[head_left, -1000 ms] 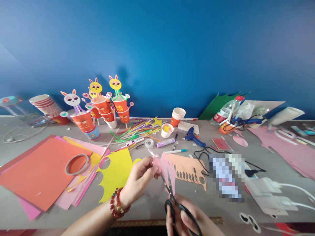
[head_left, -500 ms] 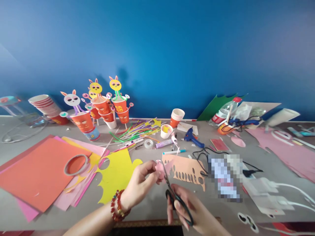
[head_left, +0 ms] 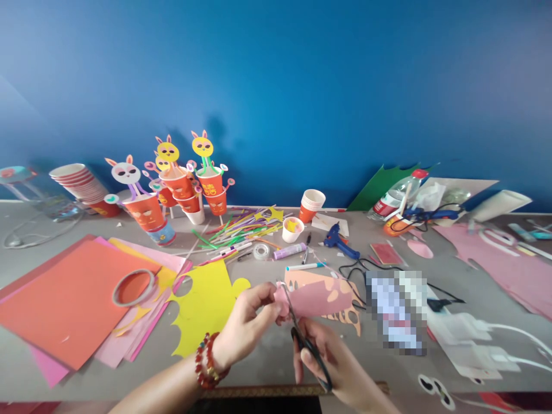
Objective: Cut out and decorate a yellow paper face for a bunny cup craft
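Observation:
A piece of pink paper is pinched between the thumb and fingers of my left hand, its wider part stretching out to the right. My right hand grips black-handled scissors, with fingers through the loops. The scissor blades point up and lie at the pink paper, close beside my left fingertips. Beneath the pink paper rests a peach sheet with rows of cut-out holes. A yellow cut sheet lies left of my left hand.
Orange paper carries a tape roll at left. Behind stand cups with paper rabbit heads and a heap of coloured sticks. A blue glue gun and its black cord lie right of centre. White chargers sit at right.
The pink paper right of the blades has swung into broad view over the peach sheet. Both hands stay nearly in place; the scissors have shifted slightly.

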The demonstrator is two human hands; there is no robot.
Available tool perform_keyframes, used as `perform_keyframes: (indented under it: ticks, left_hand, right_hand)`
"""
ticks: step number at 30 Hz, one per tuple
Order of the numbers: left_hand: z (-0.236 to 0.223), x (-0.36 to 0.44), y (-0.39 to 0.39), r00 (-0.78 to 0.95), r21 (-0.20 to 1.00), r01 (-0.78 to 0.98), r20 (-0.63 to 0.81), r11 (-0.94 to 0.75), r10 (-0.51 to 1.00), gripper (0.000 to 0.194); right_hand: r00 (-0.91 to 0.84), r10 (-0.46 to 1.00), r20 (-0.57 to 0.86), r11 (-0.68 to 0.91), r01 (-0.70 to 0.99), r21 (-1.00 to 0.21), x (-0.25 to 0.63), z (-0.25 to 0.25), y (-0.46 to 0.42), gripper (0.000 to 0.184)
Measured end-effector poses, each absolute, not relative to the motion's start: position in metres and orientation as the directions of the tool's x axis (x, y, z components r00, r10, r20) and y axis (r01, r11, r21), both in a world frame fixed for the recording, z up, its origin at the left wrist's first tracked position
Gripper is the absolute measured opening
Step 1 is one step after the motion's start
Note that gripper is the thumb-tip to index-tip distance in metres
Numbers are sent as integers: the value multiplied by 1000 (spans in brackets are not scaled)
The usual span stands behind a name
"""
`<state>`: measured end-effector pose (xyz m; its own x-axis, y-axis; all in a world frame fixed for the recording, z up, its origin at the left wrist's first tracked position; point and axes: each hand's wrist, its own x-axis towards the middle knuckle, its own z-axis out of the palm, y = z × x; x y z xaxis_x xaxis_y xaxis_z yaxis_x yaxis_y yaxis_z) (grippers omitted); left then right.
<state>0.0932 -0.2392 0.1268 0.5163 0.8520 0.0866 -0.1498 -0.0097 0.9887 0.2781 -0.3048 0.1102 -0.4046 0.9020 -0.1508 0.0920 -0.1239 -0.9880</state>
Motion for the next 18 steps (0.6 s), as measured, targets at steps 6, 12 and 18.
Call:
perform_keyframes:
  ticks: [6, 12, 18]
  left_hand:
    - [128, 93, -238, 515, 991, -131, 70, -2, 854, 23]
    - [129, 93, -238, 515, 991, -135, 59, 13, 855, 24]
    - [128, 93, -237, 513, 991, -137, 74, -4, 855, 26]
  right_hand:
    - [-416, 898, -146, -95, 141, -985, 278, 116, -303, 53]
    - [-415, 896, -157, -106, 142, -984, 279, 114, -302, 54]
    - [-404, 897, -180, -143, 119, -982, 278, 114, -301, 54]
